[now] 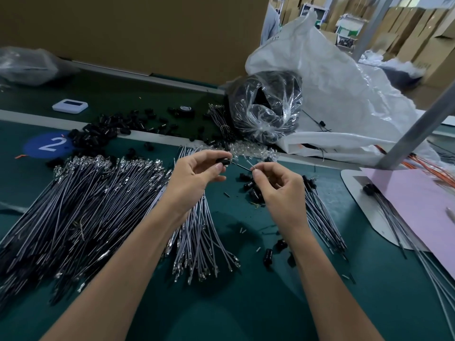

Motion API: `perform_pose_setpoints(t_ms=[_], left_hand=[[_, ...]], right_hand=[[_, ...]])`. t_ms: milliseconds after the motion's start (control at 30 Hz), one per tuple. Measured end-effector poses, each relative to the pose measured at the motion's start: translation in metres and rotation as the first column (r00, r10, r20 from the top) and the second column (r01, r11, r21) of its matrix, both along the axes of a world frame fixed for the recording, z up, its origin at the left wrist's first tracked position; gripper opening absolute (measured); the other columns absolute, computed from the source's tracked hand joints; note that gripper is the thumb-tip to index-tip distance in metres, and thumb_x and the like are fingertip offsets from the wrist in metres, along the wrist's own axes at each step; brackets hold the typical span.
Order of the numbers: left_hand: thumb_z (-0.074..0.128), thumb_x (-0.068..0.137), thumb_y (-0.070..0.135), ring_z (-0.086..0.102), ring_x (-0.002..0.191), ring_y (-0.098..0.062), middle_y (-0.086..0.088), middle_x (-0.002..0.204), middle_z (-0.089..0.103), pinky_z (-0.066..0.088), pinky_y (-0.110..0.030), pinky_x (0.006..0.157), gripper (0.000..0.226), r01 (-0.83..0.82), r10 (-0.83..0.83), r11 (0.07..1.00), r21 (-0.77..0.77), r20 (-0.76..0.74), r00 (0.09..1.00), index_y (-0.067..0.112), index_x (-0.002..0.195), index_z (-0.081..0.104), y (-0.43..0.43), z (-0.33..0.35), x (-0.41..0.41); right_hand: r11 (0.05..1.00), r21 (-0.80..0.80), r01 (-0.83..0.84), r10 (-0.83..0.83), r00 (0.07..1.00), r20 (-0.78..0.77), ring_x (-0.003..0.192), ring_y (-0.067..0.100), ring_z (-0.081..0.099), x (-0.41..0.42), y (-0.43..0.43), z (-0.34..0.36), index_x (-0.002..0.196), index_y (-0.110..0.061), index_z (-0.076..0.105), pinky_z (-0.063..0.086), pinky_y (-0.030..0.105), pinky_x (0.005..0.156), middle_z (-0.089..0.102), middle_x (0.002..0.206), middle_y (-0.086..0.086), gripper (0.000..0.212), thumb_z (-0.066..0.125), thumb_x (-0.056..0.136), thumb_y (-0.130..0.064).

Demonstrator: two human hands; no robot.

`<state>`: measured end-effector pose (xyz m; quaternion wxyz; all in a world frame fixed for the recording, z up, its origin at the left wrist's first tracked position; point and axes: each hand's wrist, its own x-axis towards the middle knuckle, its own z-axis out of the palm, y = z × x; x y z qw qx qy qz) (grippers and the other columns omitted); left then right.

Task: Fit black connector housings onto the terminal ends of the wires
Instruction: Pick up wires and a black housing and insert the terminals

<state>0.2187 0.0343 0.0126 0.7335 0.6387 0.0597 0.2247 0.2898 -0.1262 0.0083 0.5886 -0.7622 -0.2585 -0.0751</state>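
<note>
Grey wires (86, 205) lie fanned across the green table (246, 303), under and left of the forearms. Above them, the left hand (197, 173) pinches a black housing (222, 163) between thumb and fingertips. Just to its right, the right hand (278, 188) pinches a thin wire (242, 166) whose end points at the housing. Farther back lie loose housings (98, 134) and a clear bag (266, 107) of them
</note>
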Motion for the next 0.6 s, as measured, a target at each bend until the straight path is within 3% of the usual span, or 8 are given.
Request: perform_pose_setpoints(t_ms=[333, 467, 600], left_hand=[[0.065, 0.090, 0.002, 0.070, 0.094, -0.017, 0.002, 0.099, 0.076, 0.056, -0.026, 0.087, 0.029, 0.045, -0.039, 0.985, 0.169, -0.040, 0.998, 0.027, 0.099, 0.075, 0.0013, -0.0068, 0.0001], [0.067, 0.088, 0.000, 0.070, 0.086, -0.013, -0.001, 0.099, 0.075, 0.055, -0.021, 0.079, 0.026, 0.044, -0.038, 0.984, 0.175, -0.038, 0.999, 0.020, 0.103, 0.073, -0.0019, -0.0080, 0.0009], [0.071, 0.084, 0.001, 0.070, 0.078, -0.012, -0.001, 0.086, 0.075, 0.056, -0.022, 0.075, 0.017, 0.037, -0.035, 0.990, 0.134, -0.020, 0.999, 0.015, 0.094, 0.069, -0.0056, -0.0098, 0.0020]], right_hand=[[1.000, -0.030, -0.006, 0.006, 1.000, 0.003, 0.063, 0.007, 0.059, -0.0002, 0.0003, -0.0007, 0.091, -0.013, 0.073, 0.054, 0.032, 0.061, 0.069, 0.074, -0.004, 0.007, 0.066, 0.091, -0.011], [1.000, 0.002, 0.002, -0.001, 1.000, -0.018, 0.059, 0.004, 0.055, 0.0006, 0.0002, -0.0009, 0.088, -0.016, 0.073, 0.051, 0.026, 0.057, 0.067, 0.070, -0.007, 0.008, 0.067, 0.091, -0.012], [0.999, -0.020, -0.029, 0.028, 0.999, -0.035, 0.062, 0.009, 0.061, 0.0001, 0.0030, -0.0035, 0.086, -0.017, 0.075, 0.053, 0.030, 0.059, 0.071, 0.071, -0.004, 0.007, 0.070, 0.089, -0.012]])
